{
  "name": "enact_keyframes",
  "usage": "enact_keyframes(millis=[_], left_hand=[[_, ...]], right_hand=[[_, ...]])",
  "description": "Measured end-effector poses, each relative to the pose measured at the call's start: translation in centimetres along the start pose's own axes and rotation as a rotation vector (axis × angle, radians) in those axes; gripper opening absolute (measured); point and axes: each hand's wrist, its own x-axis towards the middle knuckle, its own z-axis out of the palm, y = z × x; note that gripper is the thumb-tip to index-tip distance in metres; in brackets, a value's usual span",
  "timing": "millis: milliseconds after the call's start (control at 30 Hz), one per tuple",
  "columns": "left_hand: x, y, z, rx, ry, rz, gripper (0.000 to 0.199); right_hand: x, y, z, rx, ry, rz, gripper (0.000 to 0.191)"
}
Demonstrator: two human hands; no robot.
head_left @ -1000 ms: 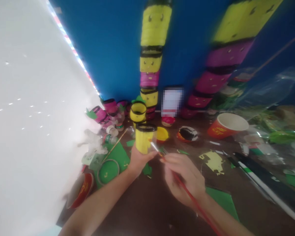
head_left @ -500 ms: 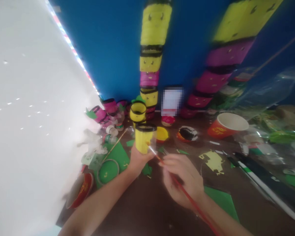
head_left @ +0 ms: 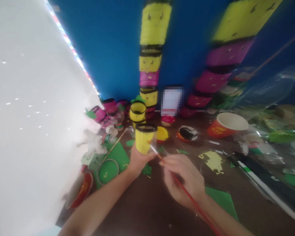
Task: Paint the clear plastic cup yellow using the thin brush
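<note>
While the left hand (head_left: pixel 138 162) grips its base, the cup (head_left: pixel 142 140) projects above.

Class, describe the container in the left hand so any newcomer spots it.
Below the blue wall is a brown table. Near its middle, the left hand holds a black-rimmed container, a red paintbrush at its side. Unlike the yellow cup behind, its yellow paint leaves a see-through strip.

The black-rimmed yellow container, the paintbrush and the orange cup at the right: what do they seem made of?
Yellow container: probably clear plastic, since its right side looks see-through; the yellow looks like paint.
Paintbrush: smooth red handle, perhaps painted wood or plastic; a silvery part near the tip suggests metal.
Orange cup: likely smooth coated paper, with printed yellow marks.
</note>
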Motion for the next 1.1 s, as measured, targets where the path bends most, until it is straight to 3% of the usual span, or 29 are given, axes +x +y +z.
enact_keyframes(millis=[167, 367, 633, 867, 1100], left_hand=[[0.10, 0.10, 0.07, -0.048, -0.012, -0.005, 0.041], [-0.04, 0.16, -0.03, -0.004, -0.017, -0.005, 0.049], [-0.07, 0.39, 0.15, -0.001, 0.005, -0.016, 0.042], [-0.12, 0.07, -0.12, -0.007, -0.039, 0.006, 0.050], [-0.09, -0.03, 0.01, -0.015, -0.006, -0.025, 0.042]], right_hand=[[-0.05, -0.16, -0.36, 0.030, 0.013, -0.042, 0.024], [0.23, -0.01, 0.20, 0.004, 0.055, 0.013, 0.034], [0.04, -0.27, -0.34, 0.025, 0.022, -0.046, 0.024], [0.30, -0.12, 0.05, 0.017, 0.069, -0.001, 0.034], [0.21, -0.23, -0.39, 0.020, 0.033, -0.042, 0.024]])
